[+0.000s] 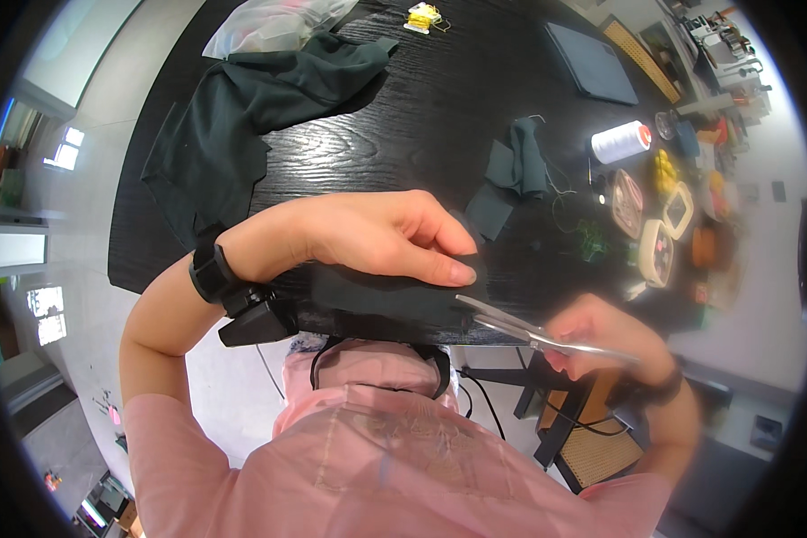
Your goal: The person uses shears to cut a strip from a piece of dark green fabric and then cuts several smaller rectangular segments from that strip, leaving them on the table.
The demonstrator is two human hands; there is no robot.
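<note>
Left grip (386, 235): low over the near edge of the bench (386, 157), thumb and fingers closed on a strip of dark cloth (368, 291). Cloth lies beneath my hand along that edge, its right end at my thumb tip. Black band (209, 269) on my left wrist.

Right grip (587, 327): slightly blurred, wrapped round the handles of metal scissors (520, 330). Blades point left, a little parted, tips just beside the right end of the cloth and near my left thumb. Cannot tell whether they touch it.

Far left: large dark green fabric (220, 134), crumpled, its upper part against a translucent bag (278, 25). Yellow thread (421, 18) near the far edge. Right of centre: a smaller folded green piece (527, 160), loose thread trailing. Farther right: white thread spool (617, 143) on its side, open cream case (656, 254) near it.
</note>
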